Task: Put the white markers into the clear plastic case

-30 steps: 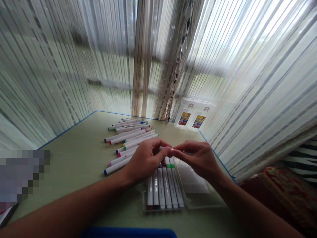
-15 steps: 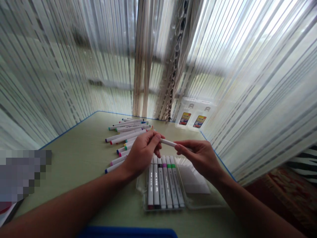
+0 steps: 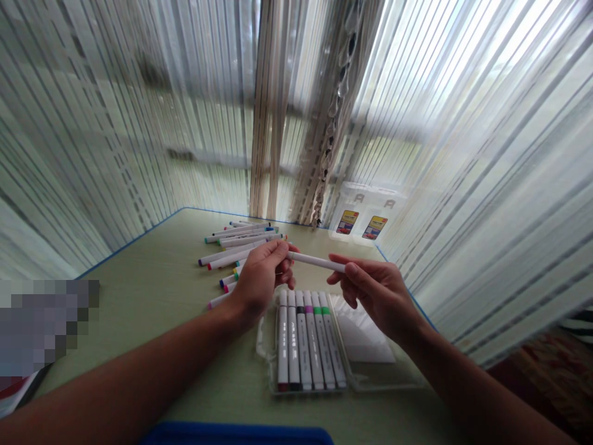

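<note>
A white marker (image 3: 315, 261) is held level between my two hands, above an open clear plastic case. My left hand (image 3: 269, 266) pinches its left end between thumb and fingers. At the other end, the thumb and fingertips of my right hand (image 3: 373, 281) grip the barrel. Below, several markers (image 3: 311, 346) lie side by side in the case (image 3: 265, 346), some with black, purple or green bands. The case's lid (image 3: 370, 374) is folded out to the right with a pale sheet in it. My left hand covers part of the loose markers behind it.
Loose markers (image 3: 231, 252) with coloured ends lie in a pile at the back left of the table (image 3: 152, 266). A second clear case (image 3: 359, 219) with two labels stands by the curtain (image 3: 213, 123). A blue object (image 3: 241, 434) sits at the near edge.
My hands have moved slightly apart, the right one sliding toward the marker's right end. More of the white barrel shows between them.
</note>
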The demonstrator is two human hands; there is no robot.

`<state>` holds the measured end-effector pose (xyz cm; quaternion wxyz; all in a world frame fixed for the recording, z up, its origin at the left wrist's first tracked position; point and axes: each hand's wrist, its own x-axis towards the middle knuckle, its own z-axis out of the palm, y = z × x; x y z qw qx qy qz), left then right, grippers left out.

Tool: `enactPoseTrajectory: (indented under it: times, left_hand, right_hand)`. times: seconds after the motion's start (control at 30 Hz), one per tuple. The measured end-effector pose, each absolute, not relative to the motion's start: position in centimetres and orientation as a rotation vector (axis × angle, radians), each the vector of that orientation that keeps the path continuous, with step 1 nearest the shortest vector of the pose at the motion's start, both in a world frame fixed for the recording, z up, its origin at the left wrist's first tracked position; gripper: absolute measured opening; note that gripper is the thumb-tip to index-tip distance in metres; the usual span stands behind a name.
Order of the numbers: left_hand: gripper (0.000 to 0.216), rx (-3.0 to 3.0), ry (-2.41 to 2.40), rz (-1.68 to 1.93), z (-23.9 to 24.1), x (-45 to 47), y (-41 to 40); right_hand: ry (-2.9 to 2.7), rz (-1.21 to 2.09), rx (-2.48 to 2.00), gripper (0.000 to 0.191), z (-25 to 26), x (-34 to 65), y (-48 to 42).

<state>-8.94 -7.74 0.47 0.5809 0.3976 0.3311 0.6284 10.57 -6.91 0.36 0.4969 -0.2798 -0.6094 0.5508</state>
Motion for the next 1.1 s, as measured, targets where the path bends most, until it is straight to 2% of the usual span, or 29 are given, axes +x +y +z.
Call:
enactPoseTrajectory:
  times: [0.3,0.87,1.1]
  left_hand:
    - [0.016,0.914,0.76,1.429,0.5,-8.9,-7.8]
    - [0.036,1.167,0.52,1.303,-0.2,-8.7,-8.3]
    - [0.034,1.296,0.708,1.31,-0.3,-8.8,-8.0]
  right_hand:
    - [-1.343,1.382,-0.709,0.025,0.5,10.5,-6.6]
    - [-1.03,1.393,-0.865,0.024,0.9,11.0,-5.2]
    - [-1.072,1.335,-0.845,0.024,0.9,11.0,-5.4]
